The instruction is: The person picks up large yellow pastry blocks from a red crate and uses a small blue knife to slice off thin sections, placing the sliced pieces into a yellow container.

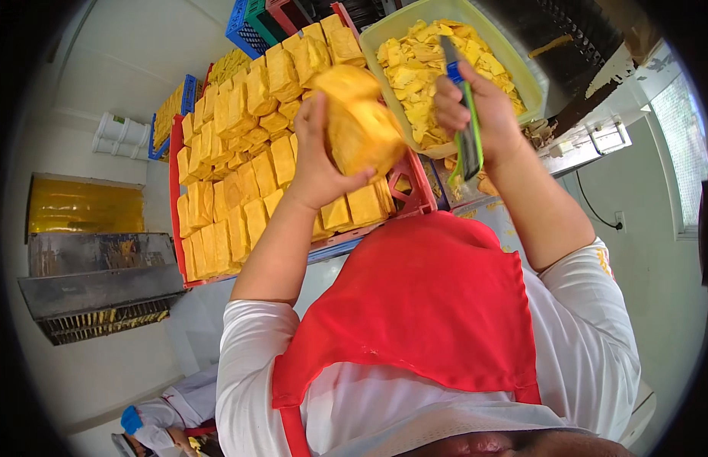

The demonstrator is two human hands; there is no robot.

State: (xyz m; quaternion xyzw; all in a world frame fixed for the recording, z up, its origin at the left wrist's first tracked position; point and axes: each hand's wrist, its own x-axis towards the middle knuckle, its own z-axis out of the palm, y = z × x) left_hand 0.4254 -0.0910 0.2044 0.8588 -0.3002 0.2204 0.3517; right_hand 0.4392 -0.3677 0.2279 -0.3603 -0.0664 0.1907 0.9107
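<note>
My left hand [317, 154] grips yellow food blocks [362, 137], blurred by motion; two seem to be held together, one above the other. They are above a red plastic crate [414, 180] packed with rows of similar blocks [234, 111]. In my right hand [482, 108] is a knife [471, 134] with a green and black handle and a blue collar. Its short blade points up, away from my body, over a pale yellow plastic tub [528, 100]. Thin yellow trimmings [411, 74] fill much of that tub.
Blue, green and red crates [245, 28] stand beyond the red crate. Another blue crate [188, 94] of yellow pieces is at the left, near white buckets [123, 134]. A metal rack or hood [100, 285] stands farther left. At lower left, a person [171, 408] in a blue cap bends over.
</note>
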